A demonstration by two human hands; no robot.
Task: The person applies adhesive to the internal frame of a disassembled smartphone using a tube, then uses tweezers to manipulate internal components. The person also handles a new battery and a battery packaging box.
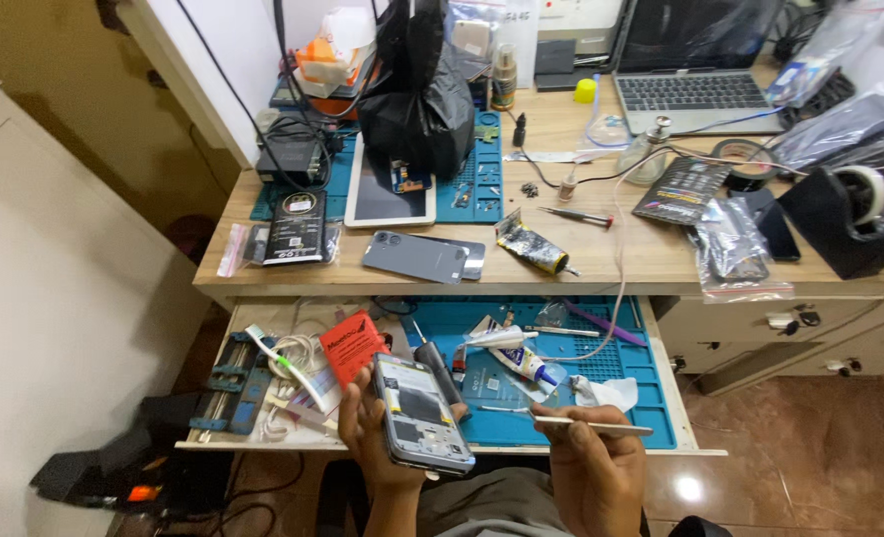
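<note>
From the head view, my left hand (377,438) cradles the opened phone (420,414) near the drawer's front edge, fingers wrapped round its sides to steady it. My right hand (593,467) pinches a thin metal tool (591,425), tip angled left toward the phone.

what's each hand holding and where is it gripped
Left hand cradles an opened grey smartphone from beneath, by its long edges. Right hand pinches a thin metal tool near its left end.

Left hand (377,438) holds an opened phone (420,413); right hand (596,467) pinches a thin metal tool (591,425) above the blue mat (651,398).
</note>
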